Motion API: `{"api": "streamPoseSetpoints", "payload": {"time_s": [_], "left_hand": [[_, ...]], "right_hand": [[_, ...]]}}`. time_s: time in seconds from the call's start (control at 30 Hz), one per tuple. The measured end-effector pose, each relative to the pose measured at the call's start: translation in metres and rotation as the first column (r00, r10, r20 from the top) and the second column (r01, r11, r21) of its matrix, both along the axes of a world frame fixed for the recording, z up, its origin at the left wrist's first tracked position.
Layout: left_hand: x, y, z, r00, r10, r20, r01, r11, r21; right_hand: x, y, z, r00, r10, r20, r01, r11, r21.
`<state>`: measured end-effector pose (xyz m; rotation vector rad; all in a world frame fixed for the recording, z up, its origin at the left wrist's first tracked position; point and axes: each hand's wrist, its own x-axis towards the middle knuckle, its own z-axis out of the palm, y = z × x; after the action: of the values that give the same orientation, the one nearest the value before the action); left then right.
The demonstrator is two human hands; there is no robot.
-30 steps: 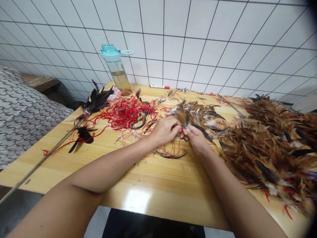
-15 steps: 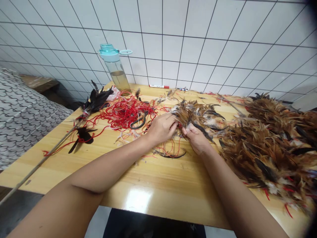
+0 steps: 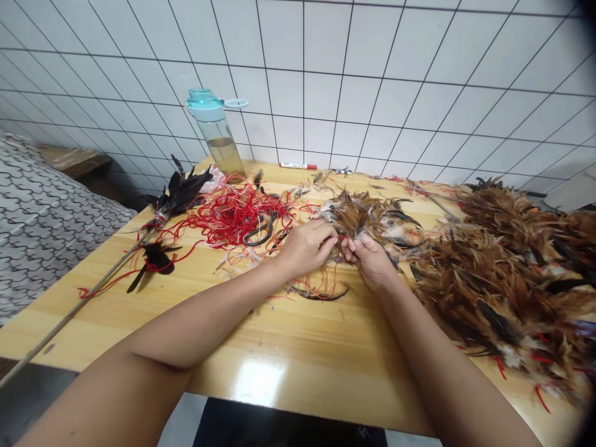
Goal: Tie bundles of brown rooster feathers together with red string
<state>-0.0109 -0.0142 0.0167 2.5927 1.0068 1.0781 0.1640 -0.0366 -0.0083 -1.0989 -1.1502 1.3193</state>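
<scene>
My left hand [image 3: 310, 247] is closed, its fingertips pinched around a thin red string [image 3: 342, 237] of which only a short bit shows. Just to its right, my right hand [image 3: 370, 257] is closed too, thumb and curled fingers at the base of a bunch of brown feathers [image 3: 358, 214]. The bunch fans out away from me over more loose feathers. Its bound end is mostly hidden by my fingers. A tangle of red strings [image 3: 233, 214] lies left of my hands, with dark-handled scissors [image 3: 261, 231] partly buried at its edge.
A large pile of brown feathers [image 3: 503, 292] covers the right side. At left, a long stick [image 3: 93, 295] with black feathers [image 3: 179, 189] tied on overhangs the table edge. A water bottle [image 3: 221, 143] and a red marker [image 3: 298, 166] stand or lie near the tiled wall.
My hands have shifted slightly and drawn closer together at the bunch's base, my right fingers curling in more. The view has tilted up a little.
</scene>
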Motion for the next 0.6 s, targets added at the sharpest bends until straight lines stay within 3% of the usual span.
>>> {"api": "streamPoseSetpoints", "payload": {"time_s": [0.1, 0.2, 0.23, 0.3, 0.37, 0.43, 0.5, 0.6], "left_hand": [[-0.001, -0.001, 0.002, 0.997, -0.012, -0.07, 0.012, 1.0, -0.009], [0.0, -0.004, 0.004, 0.989, -0.014, -0.147, 0.021, 0.999, 0.04], [0.001, -0.006, 0.005, 0.985, -0.013, -0.174, 0.026, 0.997, 0.07], [0.003, -0.01, 0.007, 0.973, -0.011, -0.232, 0.046, 0.988, 0.145], [0.006, -0.014, 0.009, 0.955, -0.018, -0.296, 0.088, 0.971, 0.223], [0.007, -0.016, 0.011, 0.936, -0.037, -0.351, 0.147, 0.945, 0.291], [0.007, -0.015, 0.014, 0.922, -0.064, -0.381, 0.204, 0.918, 0.341], [0.003, -0.009, 0.018, 0.922, -0.102, -0.375, 0.242, 0.906, 0.348]], "right_hand": [[0.007, 0.007, -0.004, 0.989, -0.108, 0.096, 0.108, 0.994, 0.006], [0.012, 0.008, -0.004, 0.906, -0.218, 0.364, 0.181, 0.974, 0.132], [0.012, 0.007, -0.003, 0.831, -0.261, 0.491, 0.181, 0.962, 0.204], [0.01, 0.001, 0.003, 0.593, -0.339, 0.73, 0.126, 0.935, 0.332], [0.005, -0.006, 0.009, 0.322, -0.36, 0.876, 0.055, 0.93, 0.363], [-0.001, -0.013, 0.015, 0.108, -0.336, 0.936, -0.026, 0.94, 0.341], [-0.005, -0.017, 0.018, -0.023, -0.31, 0.95, -0.136, 0.943, 0.304], [-0.007, -0.019, 0.02, -0.093, -0.276, 0.957, -0.305, 0.922, 0.236]]}}
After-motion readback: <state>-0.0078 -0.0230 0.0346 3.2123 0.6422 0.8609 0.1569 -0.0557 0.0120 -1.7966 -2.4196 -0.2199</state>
